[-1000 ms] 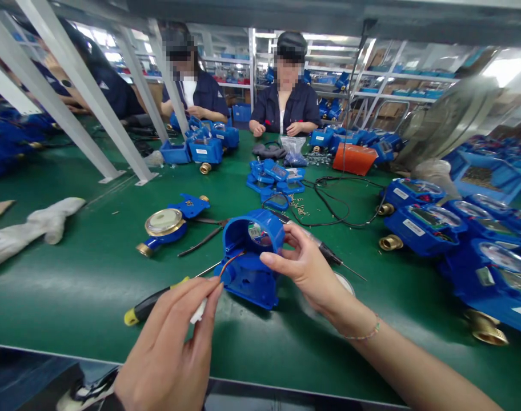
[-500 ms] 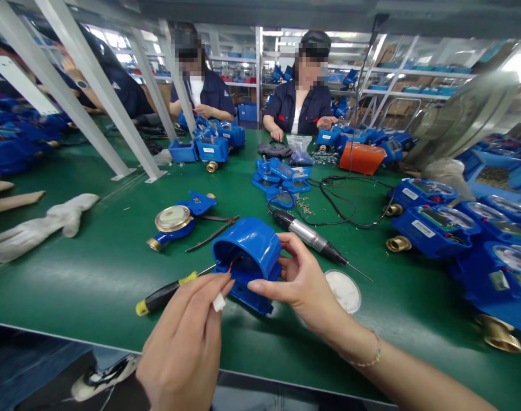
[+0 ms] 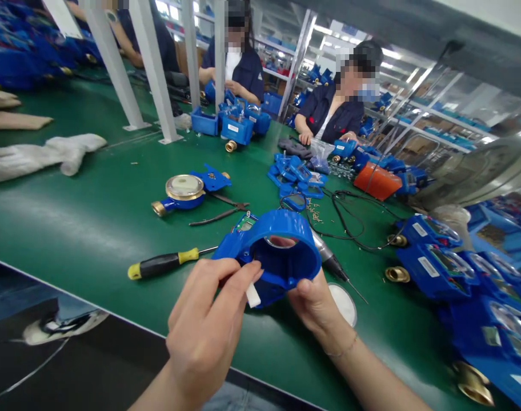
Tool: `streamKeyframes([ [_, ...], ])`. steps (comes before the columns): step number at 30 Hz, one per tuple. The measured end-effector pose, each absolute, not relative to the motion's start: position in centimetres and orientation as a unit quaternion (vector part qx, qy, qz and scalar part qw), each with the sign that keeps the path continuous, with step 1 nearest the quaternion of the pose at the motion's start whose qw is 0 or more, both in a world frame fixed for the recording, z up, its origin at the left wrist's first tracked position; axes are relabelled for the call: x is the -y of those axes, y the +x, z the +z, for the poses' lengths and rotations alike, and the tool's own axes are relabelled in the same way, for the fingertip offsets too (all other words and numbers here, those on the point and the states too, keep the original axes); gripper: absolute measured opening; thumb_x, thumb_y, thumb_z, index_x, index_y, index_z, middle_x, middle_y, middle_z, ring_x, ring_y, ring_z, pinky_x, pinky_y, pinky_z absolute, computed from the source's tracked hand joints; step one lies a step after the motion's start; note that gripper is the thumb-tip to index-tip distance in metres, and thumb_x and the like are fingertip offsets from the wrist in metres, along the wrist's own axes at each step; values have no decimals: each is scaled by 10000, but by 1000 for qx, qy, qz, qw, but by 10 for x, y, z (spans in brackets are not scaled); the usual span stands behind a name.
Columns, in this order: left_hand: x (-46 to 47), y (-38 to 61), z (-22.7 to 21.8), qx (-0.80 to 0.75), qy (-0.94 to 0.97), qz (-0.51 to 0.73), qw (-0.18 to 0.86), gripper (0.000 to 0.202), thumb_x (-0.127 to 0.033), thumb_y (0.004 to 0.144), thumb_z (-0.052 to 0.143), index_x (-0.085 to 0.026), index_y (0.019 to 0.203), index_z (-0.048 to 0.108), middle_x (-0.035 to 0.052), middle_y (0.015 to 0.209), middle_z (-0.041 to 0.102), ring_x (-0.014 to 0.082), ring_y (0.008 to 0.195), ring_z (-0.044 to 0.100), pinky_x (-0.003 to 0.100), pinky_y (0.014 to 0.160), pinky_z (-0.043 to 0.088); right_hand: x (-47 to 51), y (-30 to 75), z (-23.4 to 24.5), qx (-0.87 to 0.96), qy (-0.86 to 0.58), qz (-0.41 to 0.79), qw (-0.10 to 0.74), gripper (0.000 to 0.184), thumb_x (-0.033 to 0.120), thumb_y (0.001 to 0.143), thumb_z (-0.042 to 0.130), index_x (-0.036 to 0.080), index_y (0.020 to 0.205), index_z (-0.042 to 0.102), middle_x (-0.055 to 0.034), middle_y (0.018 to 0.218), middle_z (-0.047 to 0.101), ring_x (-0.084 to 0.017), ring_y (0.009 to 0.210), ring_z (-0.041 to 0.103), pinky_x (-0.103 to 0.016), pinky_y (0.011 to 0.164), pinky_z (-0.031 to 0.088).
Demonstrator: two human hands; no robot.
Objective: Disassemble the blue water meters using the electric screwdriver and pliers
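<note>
My right hand (image 3: 318,311) grips a blue plastic meter housing (image 3: 305,242) from its right and underside, thumb on the rim. The round hollow of the housing faces me, and a green circuit board (image 3: 246,222) shows at its upper left. At the housing's left edge, my left hand (image 3: 207,317) is closed, pinching a small white piece (image 3: 252,295) between thumb and fingers; its exact kind I cannot make out. A black-and-yellow screwdriver (image 3: 164,264) lies left of the housing. Beyond it rests a brass-and-blue water meter body (image 3: 184,191) beside pliers (image 3: 220,214).
An electric screwdriver (image 3: 329,257) and a round white dish (image 3: 343,305) lie right of my hands. Several blue meters (image 3: 440,268) crowd the right side. Blue covers (image 3: 292,177) and loose screws (image 3: 314,211) lie farther back. White gloves (image 3: 41,157) lie left; co-workers sit opposite.
The housing has been turned and tilted, so its hollow faces me more and the circuit board shows. Both hands moved with it, and my view has tilted.
</note>
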State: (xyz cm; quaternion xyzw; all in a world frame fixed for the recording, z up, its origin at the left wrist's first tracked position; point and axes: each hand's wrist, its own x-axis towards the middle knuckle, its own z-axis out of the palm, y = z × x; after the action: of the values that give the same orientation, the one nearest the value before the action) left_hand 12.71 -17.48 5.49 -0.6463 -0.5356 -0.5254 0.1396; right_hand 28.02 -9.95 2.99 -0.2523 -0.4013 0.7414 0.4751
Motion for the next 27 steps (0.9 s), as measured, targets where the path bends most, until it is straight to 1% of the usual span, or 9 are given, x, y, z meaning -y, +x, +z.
streamKeyframes([
  [3, 177, 127, 54, 536, -645, -531, 120, 278, 69, 835, 625, -97, 1045, 697, 54, 904, 601, 113, 835, 554, 254, 810, 458, 99, 281, 24, 402, -251, 749, 463, 869, 418, 534, 961, 327, 1291, 543, -29, 1302, 651, -317, 1271, 566, -496, 1147, 399],
  [6, 179, 127, 53, 527, -660, -525, 104, 262, 14, 880, 606, -148, 1075, 675, 26, 888, 568, 106, 828, 531, 250, 800, 451, 100, 280, 21, 403, -265, 744, 463, 946, 433, 521, 963, 334, 1346, 513, -38, 1322, 652, -321, 1295, 553, -501, 1154, 394],
  [10, 187, 129, 52, 530, -640, -551, 78, 172, -62, 935, 561, -176, 990, 676, 4, 838, 562, 89, 798, 543, 221, 751, 466, 101, 279, 22, 396, -282, 744, 459, 994, 435, 493, 973, 347, 1360, 496, -35, 1330, 649, -318, 1303, 550, -493, 1151, 400],
  [15, 196, 120, 48, 536, -638, -548, 74, 293, 26, 897, 527, -167, 1045, 690, 15, 899, 685, 104, 889, 635, 232, 895, 497, 103, 277, 24, 400, -308, 737, 449, 969, 438, 434, 986, 335, 1282, 529, -42, 1333, 640, -327, 1300, 544, -515, 1159, 376],
  [18, 195, 112, 43, 567, -639, -510, 97, 322, 15, 903, 496, -202, 1026, 699, 18, 918, 652, 104, 834, 624, 233, 805, 499, 106, 274, 29, 391, -316, 737, 452, 953, 366, 371, 1009, 334, 1208, 556, -33, 1312, 636, -317, 1308, 528, -499, 1178, 344],
  [21, 194, 107, 36, 619, -629, -462, 83, 346, -69, 941, 471, -280, 1101, 695, 10, 924, 587, 98, 739, 601, 243, 659, 477, 109, 268, 38, 390, -313, 729, 467, 866, 334, 377, 1011, 335, 1126, 577, -9, 1237, 651, -291, 1285, 538, -470, 1175, 349],
  [23, 194, 105, 32, 636, -627, -447, 60, 312, -144, 953, 509, -315, 1151, 679, 3, 957, 584, 93, 740, 607, 235, 632, 468, 110, 262, 43, 394, -314, 723, 472, 820, 313, 387, 1008, 330, 1089, 583, 5, 1185, 654, -276, 1235, 564, -459, 1151, 384],
  [25, 197, 102, 30, 637, -624, -450, 37, 280, -195, 943, 572, -327, 1172, 667, -11, 1008, 609, 90, 826, 635, 212, 708, 481, 110, 256, 47, 398, -313, 721, 474, 787, 282, 395, 1003, 320, 1062, 587, 10, 1157, 648, -260, 1162, 591, -443, 1106, 432],
  [27, 202, 100, 28, 637, -614, -466, -16, 281, -227, 930, 613, -329, 1190, 651, -25, 1064, 643, 104, 938, 652, 212, 839, 489, 110, 252, 49, 400, -305, 721, 477, 749, 244, 420, 992, 309, 1047, 588, 11, 1152, 637, -234, 1092, 606, -409, 1047, 475],
])
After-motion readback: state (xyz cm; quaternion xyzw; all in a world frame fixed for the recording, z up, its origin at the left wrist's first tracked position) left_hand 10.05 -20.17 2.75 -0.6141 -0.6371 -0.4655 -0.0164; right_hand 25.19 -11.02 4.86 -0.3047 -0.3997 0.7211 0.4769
